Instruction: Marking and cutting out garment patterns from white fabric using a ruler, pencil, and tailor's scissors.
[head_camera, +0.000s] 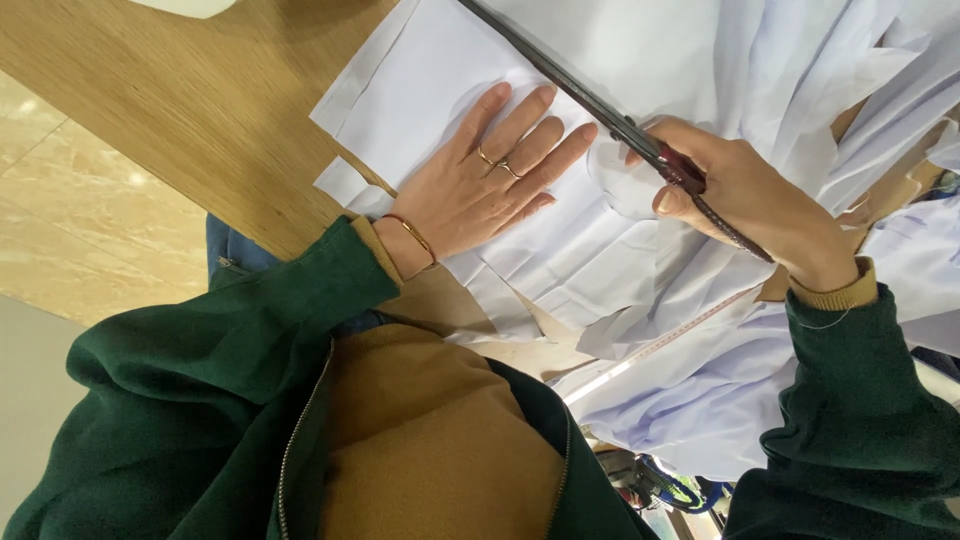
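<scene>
Wooden tabletop (190, 110) fills the upper left of the frame, with pale tiled floor (60, 210) at the left edge. Nearest, at the bottom, green jacket sleeves frame the view. Mid-frame, the left hand (480, 185) lies open and flat, fingers spread, pressing down the white fabric (430, 80) stacked in layers. To its right, the right hand (745, 195) is closed around the dark handles of long scissors (610, 118), whose blades run toward the top centre. A measuring tape (660, 345) lies lower right. Cutting cleanly likely calls for firm pressure close to the blades and long, steady strokes.
</scene>
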